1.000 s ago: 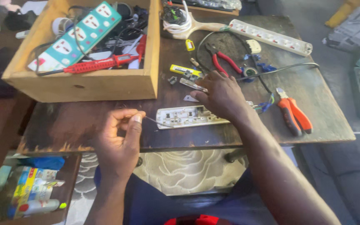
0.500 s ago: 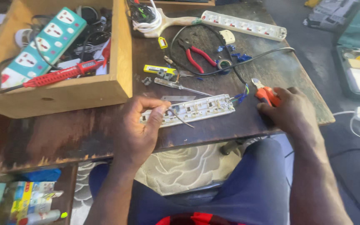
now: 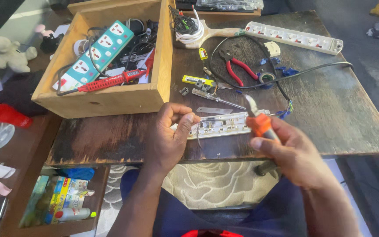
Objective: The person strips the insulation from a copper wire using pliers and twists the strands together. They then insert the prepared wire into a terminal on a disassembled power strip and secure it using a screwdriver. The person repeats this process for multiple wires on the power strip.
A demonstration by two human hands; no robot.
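While your left hand [image 3: 168, 139] is pinching a thin wire [image 3: 197, 130] against the opened power strip [image 3: 224, 124] lying at the table's [image 3: 343, 118] near edge, your right hand [image 3: 295, 154] is gripping orange-handled pliers [image 3: 259, 119], nose poised above for reach.

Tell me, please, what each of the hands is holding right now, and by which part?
The right hand grips orange-handled pliers by the handles. The left hand pinches a thin wire at its upper end.
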